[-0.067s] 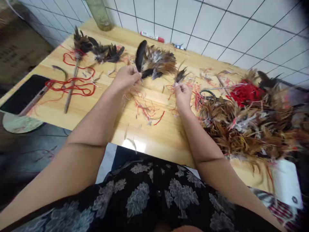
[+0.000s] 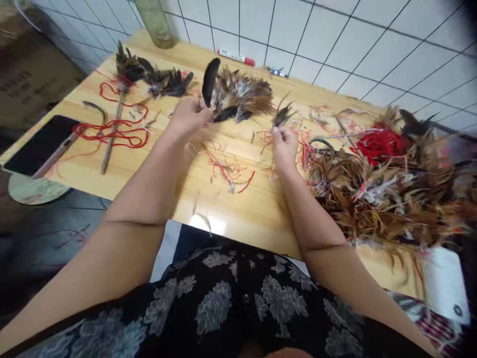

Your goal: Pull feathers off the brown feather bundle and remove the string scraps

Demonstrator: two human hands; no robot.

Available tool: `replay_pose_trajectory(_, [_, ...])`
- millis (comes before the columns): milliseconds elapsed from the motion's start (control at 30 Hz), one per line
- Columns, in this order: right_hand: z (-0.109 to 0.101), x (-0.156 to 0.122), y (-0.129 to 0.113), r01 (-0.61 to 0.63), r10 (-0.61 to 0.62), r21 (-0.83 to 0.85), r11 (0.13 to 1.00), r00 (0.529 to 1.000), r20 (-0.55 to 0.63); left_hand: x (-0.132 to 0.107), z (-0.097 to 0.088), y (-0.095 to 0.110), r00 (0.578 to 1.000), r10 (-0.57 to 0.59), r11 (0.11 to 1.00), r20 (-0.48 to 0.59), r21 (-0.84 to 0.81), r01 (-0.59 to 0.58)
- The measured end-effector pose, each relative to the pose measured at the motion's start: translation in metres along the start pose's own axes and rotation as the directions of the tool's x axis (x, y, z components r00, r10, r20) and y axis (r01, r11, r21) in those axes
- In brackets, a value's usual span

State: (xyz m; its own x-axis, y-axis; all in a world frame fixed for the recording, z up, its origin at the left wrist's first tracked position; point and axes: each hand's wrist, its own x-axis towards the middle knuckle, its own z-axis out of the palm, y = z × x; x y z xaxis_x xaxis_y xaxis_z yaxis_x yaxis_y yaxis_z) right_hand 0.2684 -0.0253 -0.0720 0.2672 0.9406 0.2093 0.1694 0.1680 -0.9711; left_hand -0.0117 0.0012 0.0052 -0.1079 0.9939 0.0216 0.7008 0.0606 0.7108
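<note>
My left hand (image 2: 189, 117) is closed in a pinch on the quill of a long black feather (image 2: 209, 79) that stands up over the wooden table (image 2: 253, 214). Just behind it lies a bunch of brown and black feathers (image 2: 242, 97). My right hand (image 2: 283, 144) is closed on a small tuft of dark feathers (image 2: 282, 115) held upright. Loose red thread scraps (image 2: 229, 171) lie on the table between my hands.
A large heap of brown feathers with a red thread bundle (image 2: 380, 141) fills the table's right side, with scissors (image 2: 320, 145) at its edge. A feather stick (image 2: 119, 94) and red cord (image 2: 108, 132) lie left, a dark phone (image 2: 40, 144) beyond. A red marker (image 2: 236, 57) lies by the tiled wall.
My left hand has shifted slightly left and turned the black feather more upright. My right hand has barely moved.
</note>
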Motion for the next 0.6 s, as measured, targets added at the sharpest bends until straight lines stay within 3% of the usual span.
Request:
replay_pose_trajectory(100, [-0.004,0.002,-0.001,0.011,-0.011,-0.017,1.000,1.000,-0.011,0.004,-0.016,-0.005,0.993,-0.050,0.974,-0.104,0.216,0.072])
replay_pose_trajectory(233, [-0.005,0.001,0.002,0.028,-0.029,-0.046,0.999,1.000,-0.004,0.006,-0.029,-0.010,0.991,-0.114,0.896,-0.065,0.424,0.131])
replay_pose_trajectory(333, [-0.004,0.000,0.005,0.054,-0.054,-0.052,0.997,0.999,0.007,0.004,-0.031,-0.011,0.989,-0.140,0.881,-0.057,0.448,0.150])
replay_pose_trajectory(433, [-0.002,-0.001,0.007,0.091,-0.092,-0.063,0.994,0.996,-0.011,0.000,-0.029,-0.010,0.982,-0.149,0.894,-0.116,0.409,0.184])
replay_pose_trajectory(533, [0.000,-0.002,0.010,0.115,-0.117,-0.079,0.990,0.993,-0.019,0.000,-0.022,-0.009,0.988,-0.065,0.925,-0.141,0.362,0.113])
replay_pose_trajectory(600, [0.000,-0.002,0.011,0.126,-0.128,-0.088,0.988,0.992,-0.012,0.003,-0.014,-0.012,0.997,-0.013,0.945,-0.076,0.326,0.038])
